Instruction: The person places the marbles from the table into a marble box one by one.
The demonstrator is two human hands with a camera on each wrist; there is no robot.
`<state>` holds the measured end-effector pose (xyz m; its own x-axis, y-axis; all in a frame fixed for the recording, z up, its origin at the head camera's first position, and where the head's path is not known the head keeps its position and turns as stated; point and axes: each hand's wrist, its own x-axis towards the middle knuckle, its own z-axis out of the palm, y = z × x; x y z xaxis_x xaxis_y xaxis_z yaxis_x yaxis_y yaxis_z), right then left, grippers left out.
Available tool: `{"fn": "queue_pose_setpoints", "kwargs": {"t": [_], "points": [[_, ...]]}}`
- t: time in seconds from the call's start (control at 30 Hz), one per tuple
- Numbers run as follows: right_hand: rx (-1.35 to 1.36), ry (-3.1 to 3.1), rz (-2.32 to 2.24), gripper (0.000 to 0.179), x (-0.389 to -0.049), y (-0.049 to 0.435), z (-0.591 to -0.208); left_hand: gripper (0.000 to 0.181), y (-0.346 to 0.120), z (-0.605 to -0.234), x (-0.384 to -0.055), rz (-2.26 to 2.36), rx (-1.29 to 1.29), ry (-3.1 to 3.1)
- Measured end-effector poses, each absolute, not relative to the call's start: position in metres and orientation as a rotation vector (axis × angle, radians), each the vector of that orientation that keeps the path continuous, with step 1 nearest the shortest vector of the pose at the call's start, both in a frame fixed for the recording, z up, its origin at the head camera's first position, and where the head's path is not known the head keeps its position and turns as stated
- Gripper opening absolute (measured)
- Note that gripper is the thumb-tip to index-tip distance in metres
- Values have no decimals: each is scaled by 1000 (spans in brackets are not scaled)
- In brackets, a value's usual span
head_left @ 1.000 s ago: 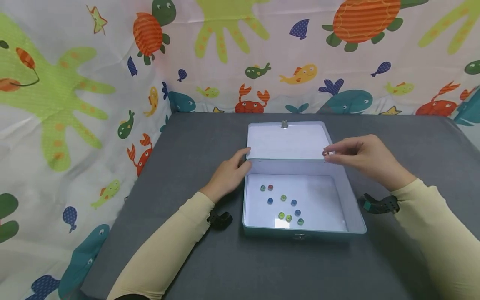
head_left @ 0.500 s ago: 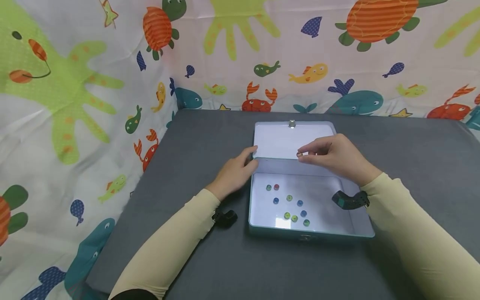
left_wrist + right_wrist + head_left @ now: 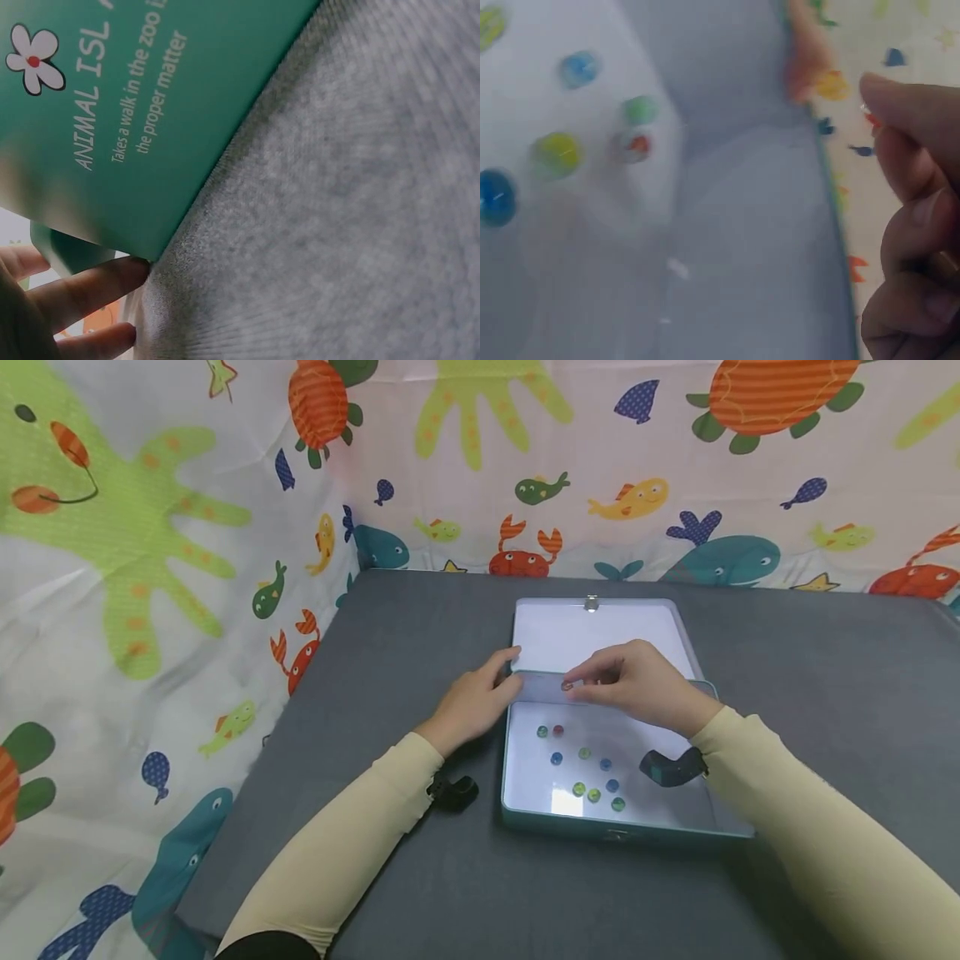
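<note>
A green metal box (image 3: 562,823) with a white inside lies with its lid (image 3: 592,631) folded back. My right hand (image 3: 637,685) pinches a small reddish-brown marble (image 3: 567,686) between thumb and index finger, over the back wall of the box. In the right wrist view its other fingers (image 3: 915,232) are curled in. My left hand (image 3: 468,706) rests at the box's back left corner, thumb by the rim and index finger at the lid's edge. The left wrist view shows extended fingers (image 3: 90,292) at the green outer wall (image 3: 150,187).
Several glass marbles lie on the box floor, among them a red one (image 3: 558,731), a blue one (image 3: 557,758) and a yellow-green one (image 3: 579,789). A grey cloth (image 3: 420,893) covers the table. Curtains (image 3: 450,485) with sea animals hang behind and at the left.
My right hand has come leftward from the lid's right side with the marble and lowered a little over the box. My left hand stays at the corner; the head view has shifted slightly.
</note>
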<state>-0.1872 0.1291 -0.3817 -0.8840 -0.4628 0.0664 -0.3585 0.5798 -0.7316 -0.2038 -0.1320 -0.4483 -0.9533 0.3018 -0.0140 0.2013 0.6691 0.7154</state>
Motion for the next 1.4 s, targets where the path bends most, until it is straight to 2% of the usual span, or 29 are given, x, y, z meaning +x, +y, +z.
{"fn": "queue_pose_setpoints", "kwargs": {"t": [0.67, 1.4], "points": [[-863, 2504, -903, 19, -188, 107, -418, 63, -133, -451, -205, 1139, 432, 2758], [-943, 2512, -741, 18, -189, 106, -431, 62, -132, -452, -207, 1146, 461, 2782]]}}
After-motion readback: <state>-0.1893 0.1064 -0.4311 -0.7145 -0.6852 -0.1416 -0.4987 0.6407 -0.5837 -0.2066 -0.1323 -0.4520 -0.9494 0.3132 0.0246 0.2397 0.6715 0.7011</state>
